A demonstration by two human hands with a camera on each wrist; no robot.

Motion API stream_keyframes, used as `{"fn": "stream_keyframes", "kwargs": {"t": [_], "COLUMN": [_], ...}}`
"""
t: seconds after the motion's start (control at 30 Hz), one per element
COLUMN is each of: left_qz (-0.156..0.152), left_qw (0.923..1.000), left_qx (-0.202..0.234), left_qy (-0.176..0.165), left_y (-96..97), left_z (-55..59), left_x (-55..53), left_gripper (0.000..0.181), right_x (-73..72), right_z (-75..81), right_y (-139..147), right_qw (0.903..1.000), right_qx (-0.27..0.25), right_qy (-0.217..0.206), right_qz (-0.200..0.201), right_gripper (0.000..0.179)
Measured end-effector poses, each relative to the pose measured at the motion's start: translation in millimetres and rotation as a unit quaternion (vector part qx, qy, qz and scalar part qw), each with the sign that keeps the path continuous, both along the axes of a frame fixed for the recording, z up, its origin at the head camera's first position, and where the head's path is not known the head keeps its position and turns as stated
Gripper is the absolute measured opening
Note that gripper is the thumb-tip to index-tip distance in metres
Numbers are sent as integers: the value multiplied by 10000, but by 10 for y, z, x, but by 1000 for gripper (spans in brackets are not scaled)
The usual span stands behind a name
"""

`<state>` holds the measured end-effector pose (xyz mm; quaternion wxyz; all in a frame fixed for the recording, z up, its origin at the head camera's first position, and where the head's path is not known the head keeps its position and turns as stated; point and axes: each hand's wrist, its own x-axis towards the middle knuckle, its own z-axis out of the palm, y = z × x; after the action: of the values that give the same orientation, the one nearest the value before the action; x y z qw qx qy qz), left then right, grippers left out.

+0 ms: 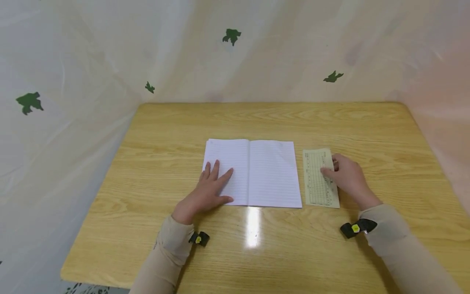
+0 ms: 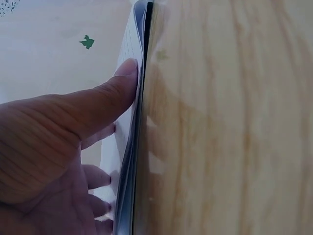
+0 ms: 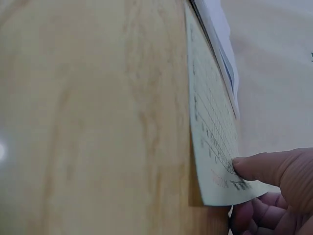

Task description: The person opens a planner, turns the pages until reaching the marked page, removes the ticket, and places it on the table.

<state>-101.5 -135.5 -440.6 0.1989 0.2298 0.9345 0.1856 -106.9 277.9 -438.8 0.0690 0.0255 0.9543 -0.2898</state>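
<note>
An open notebook [image 1: 273, 175] with ruled white pages lies on the wooden table. My left hand [image 1: 210, 190] rests on its left page with fingers spread; in the left wrist view the thumb [image 2: 110, 98] presses near the notebook's lower edge. To the right of the notebook is a pale yellow printed form [image 1: 317, 179] with a grid of lines and small text. My right hand [image 1: 349, 173] pinches the form's right edge, thumb on top and fingers underneath. That edge is lifted off the wood in the right wrist view, where the form [image 3: 212, 132] bends slightly.
The wooden table [image 1: 264, 120] has rounded back corners and a bright light reflection near its front. Pale curtain-like sheeting [image 1: 191, 49] with green leaf-shaped marks hangs behind and beside it. Black straps with yellow markers sit on both wrists.
</note>
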Motion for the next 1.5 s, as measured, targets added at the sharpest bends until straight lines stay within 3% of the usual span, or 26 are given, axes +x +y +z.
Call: {"fn": "stream_keyframes", "kwargs": {"t": [0.13,0.23,0.33,0.47,0.63,0.77,0.87,0.93,1.03,1.17,1.33,1.5], "left_qz": [588,1206,1738,2104,2067,1449,706,196,-570,-1402,-1766,-1929], "left_qw": [9982,9910,9766,9519,9269,9152,9162,9219,9393,9610,9773,9768], "left_qx": [57,543,1201,2102,2981,3587,3751,3667,3105,1902,645,-124], "left_qy": [65,194,405,734,964,1130,1224,1234,1342,1437,981,920], "left_y": [-34,-71,-110,-126,-13,205,391,507,654,785,877,921], "left_z": [16,38,88,206,428,572,596,570,488,359,261,188], "left_x": [22,18,7,-5,64,180,271,319,352,366,372,335], "left_gripper": [94,99,99,93,86,85,89,91,90,83,76,65], "right_x": [13,19,21,58,155,213,225,229,236,252,266,293], "right_z": [15,30,38,42,58,90,113,119,116,105,101,110], "right_y": [-44,-66,-80,-82,-69,-62,-51,-42,-28,-13,-4,-22], "right_qw": [9999,9994,9984,9984,9986,9984,9982,9978,9971,9956,9937,9938], "right_qx": [118,292,487,485,362,303,264,232,189,194,305,204], "right_qy": [-57,91,220,219,303,402,444,516,672,896,1069,1093], "right_qz": [-86,-160,-208,-208,-217,-271,-313,-331,-299,-204,-129,-53], "right_gripper": [55,66,74,79,76,73,72,71,69,65,61,56]}}
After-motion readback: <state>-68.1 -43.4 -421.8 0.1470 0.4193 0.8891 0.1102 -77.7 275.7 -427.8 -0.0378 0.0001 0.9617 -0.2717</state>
